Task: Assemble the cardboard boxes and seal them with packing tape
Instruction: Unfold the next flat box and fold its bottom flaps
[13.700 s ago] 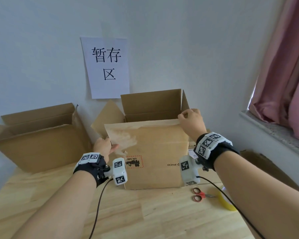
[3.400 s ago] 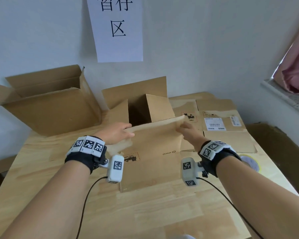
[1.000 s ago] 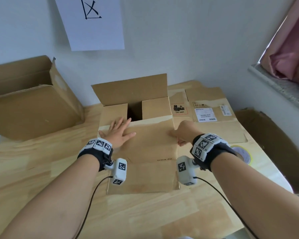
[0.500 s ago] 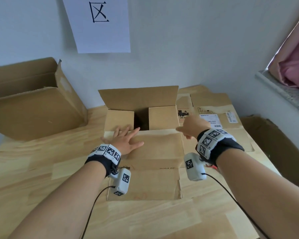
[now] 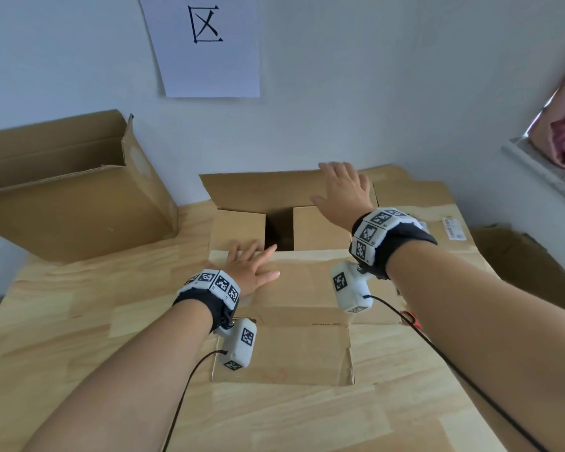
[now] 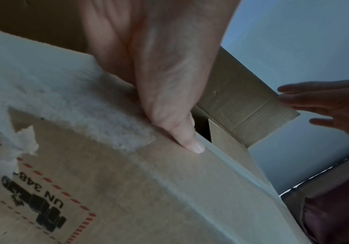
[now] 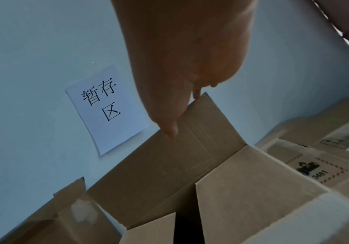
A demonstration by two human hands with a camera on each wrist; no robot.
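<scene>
A brown cardboard box (image 5: 281,347) stands in the middle of the wooden table (image 5: 79,321). Its two side flaps (image 5: 320,226) are folded in, with a dark gap between them. The near flap (image 5: 307,282) lies folded down over them, and my left hand (image 5: 252,269) presses flat on it with fingers straight; the thumb (image 6: 190,142) lies at the flap's edge. The far flap (image 5: 268,190) stands upright. My right hand (image 5: 340,190) reaches over its top right corner with fingers straight, the thumb (image 7: 169,130) against the flap's inner face (image 7: 179,156).
A second open box (image 5: 72,197) stands at the back left against the wall. Flattened cardboard with labels (image 5: 415,197) lies at the back right. Red scissor handles (image 5: 411,318) show under my right forearm. More cardboard (image 5: 519,256) leans beside the table on the right.
My right hand has left the near flap's right edge and moved up and back to the standing far flap. The left hand stays pressed on the near flap.
</scene>
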